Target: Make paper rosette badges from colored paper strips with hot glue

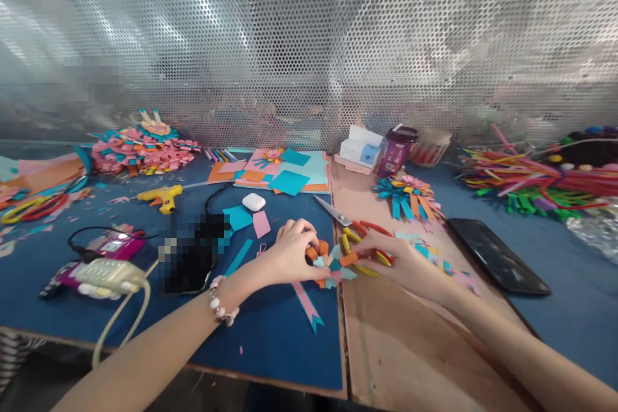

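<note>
Over the seam of the table, my left hand (290, 252) has its fingers curled round a small paper flower (331, 264) of orange and pale blue strips. A pink strip with a blue notched end (309, 309) hangs or lies below it; I cannot tell whether it is joined on. My right hand (393, 256) pinches a short orange paper piece (348, 259) close to the flower's right side. Scissors with red and yellow handles (369, 230) lie just behind the right fingers, partly covered by them.
A black phone (497, 257) lies at right. Finished paper tassels (408, 196) and a purple cup (398, 149) stand behind. To the left are a yellow glue gun (161, 196), a power strip (109, 275) with cords, and a paper pile (140, 148). Perforated metal (290, 45) borders the back.
</note>
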Motion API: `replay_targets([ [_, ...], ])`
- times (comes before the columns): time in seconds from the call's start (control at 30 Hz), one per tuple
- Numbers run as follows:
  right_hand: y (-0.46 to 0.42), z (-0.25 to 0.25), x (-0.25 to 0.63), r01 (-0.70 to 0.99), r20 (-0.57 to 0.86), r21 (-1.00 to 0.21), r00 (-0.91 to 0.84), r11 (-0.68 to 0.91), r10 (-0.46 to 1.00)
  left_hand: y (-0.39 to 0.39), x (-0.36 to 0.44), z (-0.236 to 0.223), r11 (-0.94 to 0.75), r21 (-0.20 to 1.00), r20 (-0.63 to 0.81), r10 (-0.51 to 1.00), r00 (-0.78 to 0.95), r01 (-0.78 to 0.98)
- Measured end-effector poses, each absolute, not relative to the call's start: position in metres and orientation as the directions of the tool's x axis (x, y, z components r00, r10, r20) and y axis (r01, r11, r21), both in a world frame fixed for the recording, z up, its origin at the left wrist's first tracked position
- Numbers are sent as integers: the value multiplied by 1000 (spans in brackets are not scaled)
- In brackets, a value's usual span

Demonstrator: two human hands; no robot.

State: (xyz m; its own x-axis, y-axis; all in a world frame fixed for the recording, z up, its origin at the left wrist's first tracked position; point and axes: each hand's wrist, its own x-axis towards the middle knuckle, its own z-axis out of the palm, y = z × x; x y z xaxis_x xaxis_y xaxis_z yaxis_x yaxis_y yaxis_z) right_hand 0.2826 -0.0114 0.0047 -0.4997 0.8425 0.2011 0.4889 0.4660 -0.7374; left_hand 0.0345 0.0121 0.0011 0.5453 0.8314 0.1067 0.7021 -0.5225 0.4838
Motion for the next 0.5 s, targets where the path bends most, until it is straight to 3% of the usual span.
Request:
replay_targets([
  [0.2,-14,3,288,488,125,-793,-454,364,882,13,35,2,-489,533,60,836,546,690],
  [0.5,-24,14,286,489,10,-817,-518,305,856,20,21,5,-547,671,106,739,665,501],
])
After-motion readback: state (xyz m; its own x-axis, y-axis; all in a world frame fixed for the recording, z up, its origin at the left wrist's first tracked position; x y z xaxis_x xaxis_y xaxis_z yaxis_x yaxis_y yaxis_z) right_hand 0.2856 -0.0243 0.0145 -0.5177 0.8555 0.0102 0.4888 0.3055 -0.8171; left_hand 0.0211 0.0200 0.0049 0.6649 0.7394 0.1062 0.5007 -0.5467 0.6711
